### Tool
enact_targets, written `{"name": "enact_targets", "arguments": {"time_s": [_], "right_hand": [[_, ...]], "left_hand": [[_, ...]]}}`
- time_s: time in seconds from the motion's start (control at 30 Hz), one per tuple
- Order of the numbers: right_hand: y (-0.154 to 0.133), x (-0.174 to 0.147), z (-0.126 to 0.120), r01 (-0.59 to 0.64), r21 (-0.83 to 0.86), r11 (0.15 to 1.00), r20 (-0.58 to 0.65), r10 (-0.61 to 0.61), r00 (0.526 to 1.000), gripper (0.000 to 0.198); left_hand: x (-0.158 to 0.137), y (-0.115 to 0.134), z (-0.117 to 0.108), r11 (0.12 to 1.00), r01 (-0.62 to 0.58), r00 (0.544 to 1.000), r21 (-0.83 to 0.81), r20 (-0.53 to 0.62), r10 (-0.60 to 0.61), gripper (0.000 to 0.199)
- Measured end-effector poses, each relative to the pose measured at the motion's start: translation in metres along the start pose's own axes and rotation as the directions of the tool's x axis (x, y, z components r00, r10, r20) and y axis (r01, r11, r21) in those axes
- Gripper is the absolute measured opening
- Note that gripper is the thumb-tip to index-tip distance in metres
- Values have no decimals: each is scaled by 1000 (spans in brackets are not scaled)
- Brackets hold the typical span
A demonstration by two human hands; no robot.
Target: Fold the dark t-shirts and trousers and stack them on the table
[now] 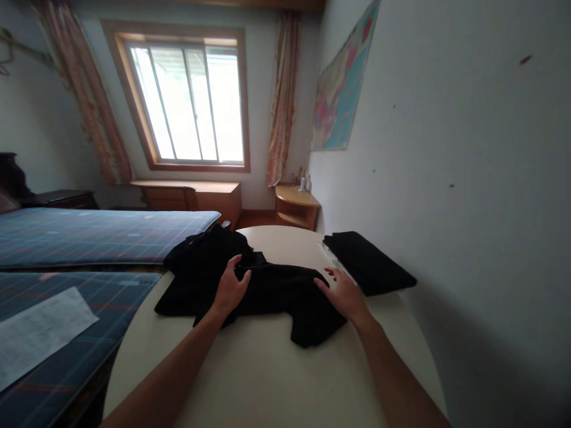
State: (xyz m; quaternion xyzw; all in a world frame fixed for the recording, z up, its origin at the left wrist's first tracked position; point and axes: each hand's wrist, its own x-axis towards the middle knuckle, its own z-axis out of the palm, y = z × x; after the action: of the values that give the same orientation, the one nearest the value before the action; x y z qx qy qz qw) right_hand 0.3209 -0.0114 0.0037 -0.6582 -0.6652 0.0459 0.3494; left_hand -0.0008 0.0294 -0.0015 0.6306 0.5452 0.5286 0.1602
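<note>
A black garment (279,291) lies spread across the round cream table (267,374), its shape uneven along the near edge. My left hand (232,286) is over the garment's left part, thumb and fingers apart and nothing held. Near the right end, my right hand (342,292) is open too, with its thumb at the cloth's edge; whether it presses on it I cannot tell. Bunched black clothing (207,252) sits at the table's left, running into the garment. Right of my right hand lies a folded black cloth (368,261) with a whitish edge under it.
Two beds with blue plaid mattresses (111,235) stand on the left, and a paper sheet (44,333) rests on the nearer one. A white wall (468,249) borders the right. Beyond the table are a corner shelf (298,196), a wooden desk (218,193) and a window (191,107).
</note>
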Motion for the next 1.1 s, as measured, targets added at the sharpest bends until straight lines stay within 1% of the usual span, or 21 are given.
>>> {"name": "enact_targets", "arguments": {"time_s": [0.07,0.17,0.23,0.3,0.33,0.37,0.4,0.47,0.5,0.53,0.57,0.6,0.67,0.7,0.73,0.8,0.87,0.9,0.97,1.03,1.1], "right_hand": [[-1,-4,3,25,-20,999,86,-23,996,54],[-4,-4,2,31,18,999,156,-33,987,38],[-5,0,-4,48,83,995,74,-54,996,26],[-5,5,-13,105,135,985,-78,-95,992,23],[-4,6,-18,123,153,980,-148,-100,984,23],[-3,8,-22,121,172,978,-203,-85,975,23],[-2,9,-25,103,200,974,-238,-53,970,23],[0,9,-29,43,276,960,-259,31,965,24],[1,9,-29,18,313,950,-250,64,966,26],[2,9,-28,8,336,942,-230,73,971,28],[2,8,-27,16,339,941,-202,57,978,32],[3,8,-25,34,321,947,-169,22,985,36],[4,6,-20,90,239,967,-80,-73,994,44],[5,4,-18,119,192,974,-26,-116,993,48],[6,3,-17,142,152,978,31,-148,989,50],[7,2,-15,172,107,979,136,-186,973,49],[8,2,-15,189,102,977,179,-204,962,38],[8,3,-16,194,112,975,170,-211,963,32],[7,6,-19,199,136,970,83,-212,974,21],[5,9,-24,205,130,970,-76,-197,978,16],[3,10,-29,177,90,980,-238,-151,959,16]], "left_hand": [[-6,2,5,998,-54,996,23,67,53,54],[-9,9,6,991,-133,975,2,181,131,39],[-10,19,0,981,-195,967,-24,164,196,34],[-10,31,-8,963,-262,958,-69,104,268,29],[-12,37,-12,950,-289,946,-114,115,302,27],[-14,43,-16,936,-303,927,-180,174,333,26],[-17,48,-18,922,-287,894,-259,272,355,24],[-24,56,-19,911,-161,777,-380,520,355,22],[-28,59,-18,917,-87,712,-388,620,330,24],[-32,61,-15,931,-44,665,-363,685,298,26],[-35,63,-13,947,-51,645,-318,713,274,27],[-39,65,-10,958,-108,646,-267,713,272,26],[-43,68,-6,937,-299,657,-180,674,339,25],[-45,69,-5,909,-389,641,-150,665,384,30],[-46,68,-5,880,-455,606,-134,677,416,39],[-47,66,-4,848,-517,522,-119,741,422,57],[-47,62,-4,843,-529,466,-99,796,386,60],[-47,61,-3,843,-531,454,-90,810,372,55],[-47,59,-3,840,-536,448,-87,814,370,42],[-48,62,-3,833,-544,434,-105,814,386,36],[-50,69,-4,833,-538,411,-131,822,394,39]]}}
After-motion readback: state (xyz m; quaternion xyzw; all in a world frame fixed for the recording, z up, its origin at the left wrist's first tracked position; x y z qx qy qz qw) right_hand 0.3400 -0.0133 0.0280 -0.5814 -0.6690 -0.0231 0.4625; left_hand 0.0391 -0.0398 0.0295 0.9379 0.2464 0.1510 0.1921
